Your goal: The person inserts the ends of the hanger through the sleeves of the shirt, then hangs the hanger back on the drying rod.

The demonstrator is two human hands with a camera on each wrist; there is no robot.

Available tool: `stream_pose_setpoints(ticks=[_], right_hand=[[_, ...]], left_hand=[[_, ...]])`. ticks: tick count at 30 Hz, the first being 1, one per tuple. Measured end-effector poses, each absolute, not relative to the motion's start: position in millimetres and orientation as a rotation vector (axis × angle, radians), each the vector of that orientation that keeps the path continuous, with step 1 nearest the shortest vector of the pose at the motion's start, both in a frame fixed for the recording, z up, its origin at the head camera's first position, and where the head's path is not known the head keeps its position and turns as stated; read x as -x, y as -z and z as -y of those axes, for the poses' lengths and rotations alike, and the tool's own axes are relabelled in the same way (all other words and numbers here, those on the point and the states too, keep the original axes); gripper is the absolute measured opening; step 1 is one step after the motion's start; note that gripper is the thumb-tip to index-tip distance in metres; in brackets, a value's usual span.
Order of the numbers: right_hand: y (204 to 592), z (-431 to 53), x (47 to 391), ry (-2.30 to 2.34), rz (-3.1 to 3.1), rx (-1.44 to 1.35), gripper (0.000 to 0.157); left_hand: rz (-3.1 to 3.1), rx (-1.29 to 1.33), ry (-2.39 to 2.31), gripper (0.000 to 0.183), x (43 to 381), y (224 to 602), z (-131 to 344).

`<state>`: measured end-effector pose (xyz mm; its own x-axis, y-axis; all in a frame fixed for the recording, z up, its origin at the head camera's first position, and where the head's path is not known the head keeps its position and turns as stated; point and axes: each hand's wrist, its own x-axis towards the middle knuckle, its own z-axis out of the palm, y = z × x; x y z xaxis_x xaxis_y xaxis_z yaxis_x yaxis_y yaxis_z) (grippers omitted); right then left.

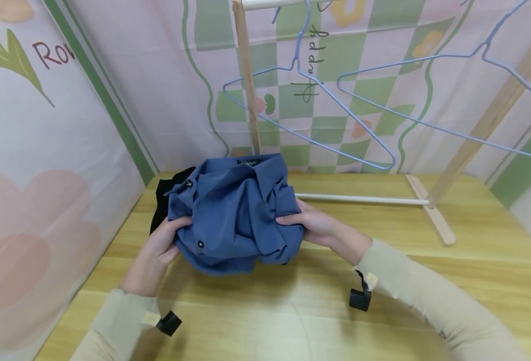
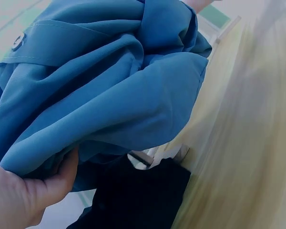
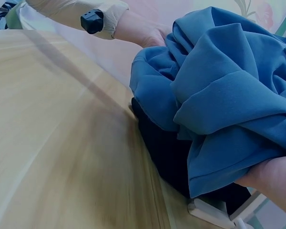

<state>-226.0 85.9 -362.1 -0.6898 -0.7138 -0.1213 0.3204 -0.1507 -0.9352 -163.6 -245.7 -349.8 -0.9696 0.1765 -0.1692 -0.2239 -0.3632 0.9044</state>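
A bunched blue buttoned shirt [image 1: 233,215] is held up over the table, its collar and dark label at the far side. My left hand [image 1: 163,240] grips its left edge, thumb on top of the cloth. At the opposite edge my right hand [image 1: 315,223] pinches the shirt between thumb and fingers, most of which the cloth hides. Dark buttons show on the front in the head view. In the left wrist view, the left thumb presses into a fold of the shirt [image 2: 109,105]. Behind and below it is a black cloth [image 2: 138,195], partly covered by the shirt.
A wooden rack with a white lower bar [image 1: 360,199] and a wooden foot [image 1: 432,210] stands at the back of the wooden table [image 1: 247,321]. Two blue wire hangers, one nearer the middle [image 1: 337,98] and one at right [image 1: 427,123], hang before a patterned cloth backdrop.
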Motion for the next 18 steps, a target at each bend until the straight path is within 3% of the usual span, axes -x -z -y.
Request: stream_pose_setpoints(ticks=[9,18], right_hand=[[363.1,-113.7,220.0,1.899,-1.468,0.456,0.078],[365.1,-136.0,213.8,1.943,-1.488,0.431,0.069]], left_hand=[[-1.529,-0.025,-2.387,0.058,168.1,353.1,225.5],[-1.290,0.054,-2.482,0.035,171.8,351.7,203.0]])
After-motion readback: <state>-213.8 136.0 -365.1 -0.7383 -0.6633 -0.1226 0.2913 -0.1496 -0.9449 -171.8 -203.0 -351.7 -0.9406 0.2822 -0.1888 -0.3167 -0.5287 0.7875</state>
